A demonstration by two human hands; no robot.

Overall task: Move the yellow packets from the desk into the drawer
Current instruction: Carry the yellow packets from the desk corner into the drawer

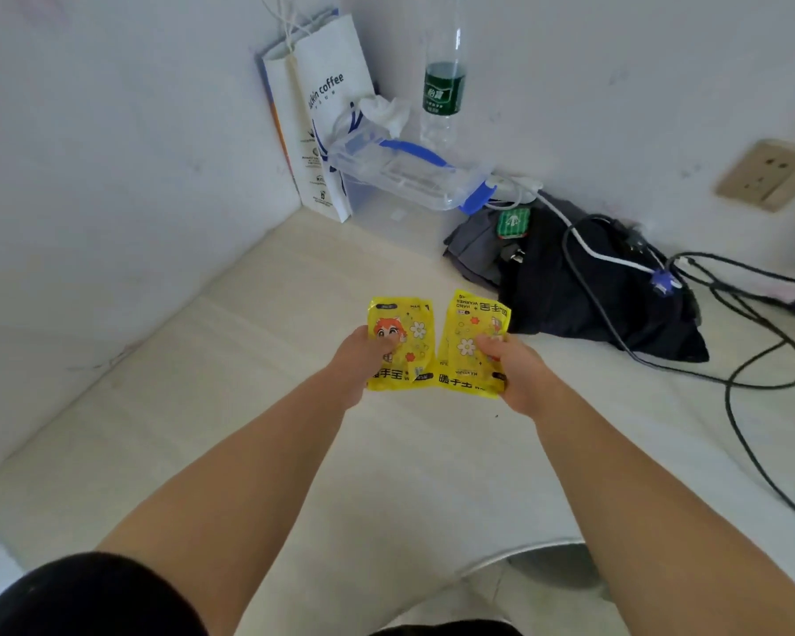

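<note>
A person's left hand [363,355] gripped one yellow packet [400,344], thumb pressed on its printed face, while the right hand [512,364] pinched a second yellow packet [471,344] just beside it, both held above the pale tabletop [203,406]. Each glossy, crinkled foil pouch stood with its long axis toward twelve o'clock, reaching away from the palms. No drawer was in view, so the carry looked likely to run back toward six o'clock, with neither hand clearly nearer. At twelve o'clock stood a paper bag [322,121], a clear plastic box [405,185] and a bottle [444,80]; dark cloth [584,296] and black cables [753,360] lay at two o'clock.
</note>
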